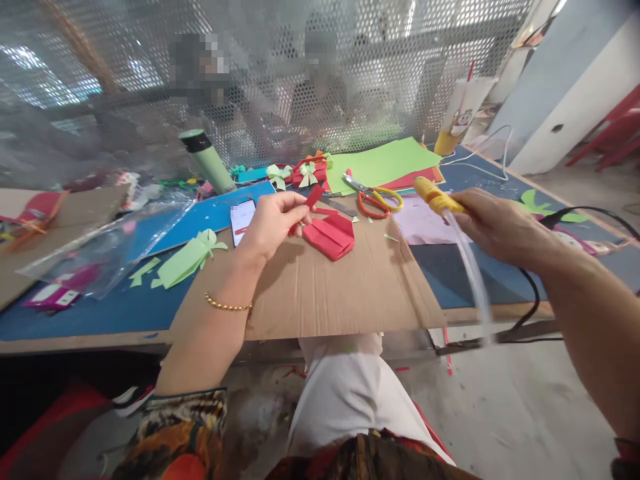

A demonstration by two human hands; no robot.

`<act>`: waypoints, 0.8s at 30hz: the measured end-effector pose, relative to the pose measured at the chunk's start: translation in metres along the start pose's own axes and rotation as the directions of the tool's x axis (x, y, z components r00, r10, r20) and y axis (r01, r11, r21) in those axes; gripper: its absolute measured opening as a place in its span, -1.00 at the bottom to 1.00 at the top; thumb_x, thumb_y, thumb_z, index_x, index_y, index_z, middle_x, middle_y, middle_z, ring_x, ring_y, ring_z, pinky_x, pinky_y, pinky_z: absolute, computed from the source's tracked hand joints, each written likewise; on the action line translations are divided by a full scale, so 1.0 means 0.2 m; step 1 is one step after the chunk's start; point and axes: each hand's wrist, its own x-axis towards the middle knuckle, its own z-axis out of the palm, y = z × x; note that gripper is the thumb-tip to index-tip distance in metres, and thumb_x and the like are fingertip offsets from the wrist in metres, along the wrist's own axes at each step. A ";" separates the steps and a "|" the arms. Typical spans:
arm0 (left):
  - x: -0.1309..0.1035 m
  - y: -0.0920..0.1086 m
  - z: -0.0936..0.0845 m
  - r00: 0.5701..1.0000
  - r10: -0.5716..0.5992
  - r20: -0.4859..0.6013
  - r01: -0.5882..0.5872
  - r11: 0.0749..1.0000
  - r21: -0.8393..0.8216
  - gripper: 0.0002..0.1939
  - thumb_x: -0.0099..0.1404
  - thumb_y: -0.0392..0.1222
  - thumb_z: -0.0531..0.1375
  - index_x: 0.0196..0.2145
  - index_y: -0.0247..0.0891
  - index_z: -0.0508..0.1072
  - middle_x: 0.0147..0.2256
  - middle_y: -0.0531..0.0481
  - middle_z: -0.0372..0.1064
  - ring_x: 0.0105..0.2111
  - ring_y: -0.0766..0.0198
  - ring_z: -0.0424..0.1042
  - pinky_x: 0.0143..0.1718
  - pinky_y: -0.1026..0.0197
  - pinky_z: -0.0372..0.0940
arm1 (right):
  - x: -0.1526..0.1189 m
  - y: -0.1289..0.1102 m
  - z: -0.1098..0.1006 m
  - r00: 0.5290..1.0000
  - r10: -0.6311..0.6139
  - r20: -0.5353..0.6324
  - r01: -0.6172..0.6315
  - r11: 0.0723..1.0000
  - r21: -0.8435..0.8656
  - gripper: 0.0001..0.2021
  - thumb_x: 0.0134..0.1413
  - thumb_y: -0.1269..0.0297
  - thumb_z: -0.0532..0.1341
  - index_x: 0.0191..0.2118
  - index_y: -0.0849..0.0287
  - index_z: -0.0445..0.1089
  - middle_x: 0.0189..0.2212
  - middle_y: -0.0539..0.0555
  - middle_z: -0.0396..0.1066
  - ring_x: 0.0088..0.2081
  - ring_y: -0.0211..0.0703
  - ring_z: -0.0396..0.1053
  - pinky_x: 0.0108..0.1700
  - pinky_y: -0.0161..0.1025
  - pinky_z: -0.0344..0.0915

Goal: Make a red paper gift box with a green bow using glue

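My left hand (277, 223) pinches a small red paper strip (315, 196) between thumb and fingers, above the cardboard. Just beside those fingers lies a folded red paper piece (331, 235); whether the hand touches it I cannot tell. My right hand (500, 223) is wrapped round a yellow hot glue gun (434, 195), held over the right side of the table. A clear glue stick (473, 273) hangs down from the gun, blurred by motion. Scissors (373, 197) with orange and yellow handles rest beyond the red paper.
Cardboard (320, 300) covers the table's middle. A phone (242, 220) and a folded green paper piece (185, 259) lie left. Green sheets (380, 163), a tumbler (207, 160) and a drink cup (463, 113) stand along the back. A black cord (535, 293) runs at right.
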 end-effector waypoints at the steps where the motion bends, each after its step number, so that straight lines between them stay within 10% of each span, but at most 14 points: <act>1: 0.00 0.00 0.00 0.999 -0.030 0.018 0.029 0.999 0.030 -0.90 0.25 -0.38 0.34 -0.42 -0.27 0.56 -0.52 0.08 0.47 -0.64 0.47 0.26 -0.55 0.33 0.18 | 0.02 -0.06 -0.01 0.999 0.013 0.039 -0.016 0.995 0.098 -0.40 0.37 -0.46 0.17 -0.24 0.05 0.47 -0.38 0.17 0.51 -0.40 -0.13 0.38 -0.37 -0.12 0.22; 9: 0.01 -0.01 -0.01 0.999 -0.032 -0.023 0.037 0.951 0.307 -0.66 0.20 -0.43 0.20 -0.69 -0.24 0.36 -0.66 0.16 0.19 -0.57 0.44 0.11 -0.48 0.27 -0.02 | 0.17 -0.39 0.14 0.968 -0.146 0.206 -0.034 0.734 0.678 -0.39 0.35 -0.43 0.24 -0.26 0.13 0.49 -0.57 -0.07 0.22 -0.54 -0.28 0.13 -0.50 -0.23 0.10; 24: -0.04 0.01 0.03 0.998 0.013 0.065 -0.041 0.887 0.459 -0.68 0.19 -0.44 0.15 -0.66 -0.21 0.28 -0.62 0.16 0.03 -0.52 0.35 -0.01 -0.40 0.14 -0.12 | 0.07 -0.37 0.30 0.985 -0.107 0.138 0.057 0.944 0.325 -0.34 0.35 -0.48 0.16 -0.21 0.08 0.60 -0.38 0.09 0.56 -0.41 -0.10 0.41 -0.40 -0.17 0.36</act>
